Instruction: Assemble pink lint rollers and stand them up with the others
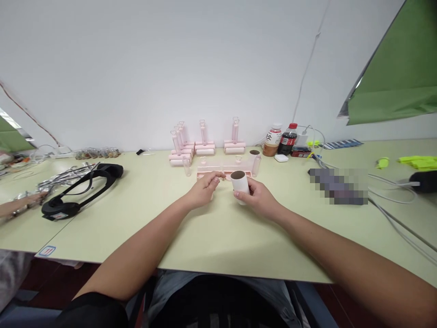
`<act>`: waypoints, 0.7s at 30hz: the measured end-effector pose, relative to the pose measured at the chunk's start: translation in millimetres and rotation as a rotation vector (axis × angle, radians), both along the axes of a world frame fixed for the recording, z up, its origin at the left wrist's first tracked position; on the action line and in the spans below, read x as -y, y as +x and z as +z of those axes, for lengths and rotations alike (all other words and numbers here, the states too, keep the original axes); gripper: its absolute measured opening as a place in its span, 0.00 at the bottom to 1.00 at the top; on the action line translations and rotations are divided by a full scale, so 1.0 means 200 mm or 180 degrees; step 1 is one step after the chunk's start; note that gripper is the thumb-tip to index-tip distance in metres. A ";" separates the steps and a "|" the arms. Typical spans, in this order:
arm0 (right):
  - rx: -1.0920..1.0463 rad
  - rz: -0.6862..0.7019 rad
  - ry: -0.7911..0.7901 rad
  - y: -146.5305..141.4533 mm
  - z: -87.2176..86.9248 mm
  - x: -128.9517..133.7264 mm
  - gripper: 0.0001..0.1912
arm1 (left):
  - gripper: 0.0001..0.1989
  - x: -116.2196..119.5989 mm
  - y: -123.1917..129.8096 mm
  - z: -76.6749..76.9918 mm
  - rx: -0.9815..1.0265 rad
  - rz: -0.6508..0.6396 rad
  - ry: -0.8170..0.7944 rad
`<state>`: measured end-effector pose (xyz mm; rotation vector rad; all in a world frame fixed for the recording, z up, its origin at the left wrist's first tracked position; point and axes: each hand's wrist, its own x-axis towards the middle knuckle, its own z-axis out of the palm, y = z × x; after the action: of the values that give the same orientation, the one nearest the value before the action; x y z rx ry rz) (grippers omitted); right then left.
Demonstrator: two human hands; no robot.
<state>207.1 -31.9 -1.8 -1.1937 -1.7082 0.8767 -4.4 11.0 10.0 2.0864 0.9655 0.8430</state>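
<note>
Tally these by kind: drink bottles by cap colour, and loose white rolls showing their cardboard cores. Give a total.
White-capped bottle: 1
Red-capped bottle: 1
Loose white rolls, one in the right hand: 2
Total: 4

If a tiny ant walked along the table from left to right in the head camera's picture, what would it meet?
Another person's hand → black headset → left hand → right hand holding a white tube → cola bottle → yellow cloth.

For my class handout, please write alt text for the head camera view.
A person's right hand holds a white roll over a pale green table, the left hand close by. Behind, pink rollers with upright handles and two bottles sit near a white wall.
</note>
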 end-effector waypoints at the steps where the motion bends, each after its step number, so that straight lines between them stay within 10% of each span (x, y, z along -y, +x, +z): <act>1: 0.0021 0.0028 -0.0016 0.00 0.00 0.00 0.19 | 0.21 0.00 0.00 0.01 0.0279 0.0027 -0.0277; 7: 0.0458 0.0213 -0.0248 0.00 0.01 0.02 0.18 | 0.21 0.01 0.04 0.03 0.1363 0.0310 -0.0863; 21: 0.0562 0.0259 -0.0287 -0.01 0.01 0.02 0.18 | 0.20 0.06 0.09 -0.03 0.1619 -0.0027 -0.0542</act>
<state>205.7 -36.1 -0.4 -1.3018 -1.8870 0.9290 14.3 -2.0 3.9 1.6143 0.7196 1.1688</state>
